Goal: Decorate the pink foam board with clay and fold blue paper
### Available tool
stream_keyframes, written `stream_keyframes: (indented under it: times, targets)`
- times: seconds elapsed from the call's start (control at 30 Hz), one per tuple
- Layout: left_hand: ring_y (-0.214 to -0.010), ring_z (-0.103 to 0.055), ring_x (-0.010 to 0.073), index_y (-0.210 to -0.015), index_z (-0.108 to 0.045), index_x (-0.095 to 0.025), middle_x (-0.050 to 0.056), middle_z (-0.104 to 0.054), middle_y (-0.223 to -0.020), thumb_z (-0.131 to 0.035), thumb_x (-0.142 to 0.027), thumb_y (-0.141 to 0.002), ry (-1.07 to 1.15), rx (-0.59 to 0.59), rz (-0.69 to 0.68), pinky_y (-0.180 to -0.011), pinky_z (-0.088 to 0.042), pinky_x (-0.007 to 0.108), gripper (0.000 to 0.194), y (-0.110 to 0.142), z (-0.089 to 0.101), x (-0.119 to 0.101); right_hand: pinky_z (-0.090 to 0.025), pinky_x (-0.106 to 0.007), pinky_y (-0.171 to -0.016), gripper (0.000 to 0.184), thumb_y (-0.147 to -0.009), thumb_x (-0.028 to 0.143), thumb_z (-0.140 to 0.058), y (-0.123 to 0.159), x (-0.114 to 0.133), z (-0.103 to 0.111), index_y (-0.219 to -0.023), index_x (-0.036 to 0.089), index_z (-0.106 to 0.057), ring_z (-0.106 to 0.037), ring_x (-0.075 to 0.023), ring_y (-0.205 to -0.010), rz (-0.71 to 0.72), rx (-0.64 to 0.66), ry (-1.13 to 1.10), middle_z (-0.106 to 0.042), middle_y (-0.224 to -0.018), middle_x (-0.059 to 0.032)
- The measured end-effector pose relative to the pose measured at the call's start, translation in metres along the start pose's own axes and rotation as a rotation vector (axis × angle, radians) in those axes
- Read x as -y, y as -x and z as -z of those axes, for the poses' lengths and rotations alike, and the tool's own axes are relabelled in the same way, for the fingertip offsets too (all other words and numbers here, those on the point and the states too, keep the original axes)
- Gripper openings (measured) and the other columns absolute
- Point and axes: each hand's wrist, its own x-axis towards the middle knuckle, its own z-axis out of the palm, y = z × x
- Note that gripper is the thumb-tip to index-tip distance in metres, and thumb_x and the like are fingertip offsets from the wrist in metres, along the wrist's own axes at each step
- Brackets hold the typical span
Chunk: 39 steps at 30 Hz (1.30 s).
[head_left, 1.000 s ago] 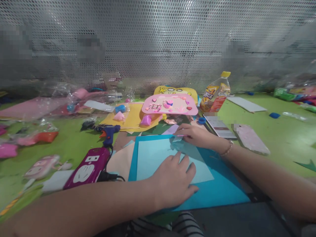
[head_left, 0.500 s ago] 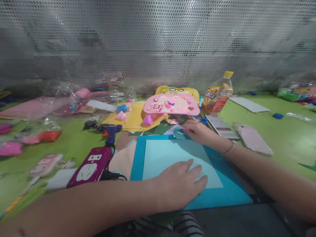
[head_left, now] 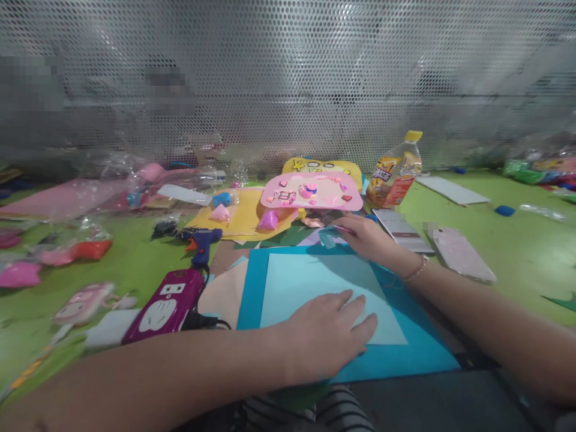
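Observation:
A pale blue sheet of paper lies on a larger, deeper blue sheet right in front of me. My left hand rests flat on the pale sheet, its fingers spread and nothing held. Beyond the sheets' far edge, my right hand, with a bracelet at the wrist, has its fingers pinched together. At its fingertips is a small light blue scrap of paper, bent upward. A thin purplish edge or stick also shows by those fingers; I cannot tell what it is.
Beyond stand decorated pink and yellow boards and a yellow-capped bottle. A phone and a pale phone case lie right. Left are a blue glue gun, a purple power strip and its cable. A perforated metal panel closes the back.
The light blue scrap at my right fingertips has shifted slightly up and to the right and turned. My left hand stays nearly still on the pale sheet.

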Motion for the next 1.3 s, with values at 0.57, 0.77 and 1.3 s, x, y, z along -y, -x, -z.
stream_keyframes:
  times: [0.57, 0.77, 1.3]
  targets:
    - [-0.129, -0.039, 0.0307, -0.135, -0.039, -0.012, 0.019, -0.042, -0.139, -0.032, -0.025, -0.097, -0.051, 0.01, -0.007, -0.097, -0.041, 0.04, 0.04, 0.003, 0.01, -0.001, -0.044, -0.024, -0.065, 0.047, -0.08, 0.018, -0.053, 0.001, 0.004, -0.006, -0.127, 0.02, -0.054, -0.064, -0.0191, -0.081, -0.145, 0.233, 0.116, -0.069, -0.096, -0.0078]
    - [-0.137, -0.012, 0.0431, -0.142, -0.031, -0.015, 0.025, -0.018, -0.15, -0.036, -0.049, -0.093, 0.013, 0.001, 0.269, -0.103, -0.025, 0.06, 0.06, 0.004, 0.004, -0.001, -0.044, -0.029, -0.081, 0.044, -0.076, 0.013, -0.052, 0.001, 0.0, -0.01, -0.119, 0.013, -0.057, -0.061, -0.0212, -0.095, -0.072, 0.215, 0.071, -0.066, -0.107, -0.0115]
    - [-0.135, -0.018, 0.0465, -0.144, -0.029, -0.017, 0.03, -0.023, -0.146, -0.025, -0.064, -0.089, 0.164, 0.159, 0.377, -0.103, -0.02, 0.064, 0.073, 0.005, 0.004, 0.002, -0.05, -0.034, -0.082, 0.038, -0.086, 0.007, -0.037, 0.002, -0.006, -0.009, -0.117, 0.015, -0.056, -0.059, -0.0219, -0.102, -0.055, 0.024, 0.152, -0.054, -0.117, -0.0148]
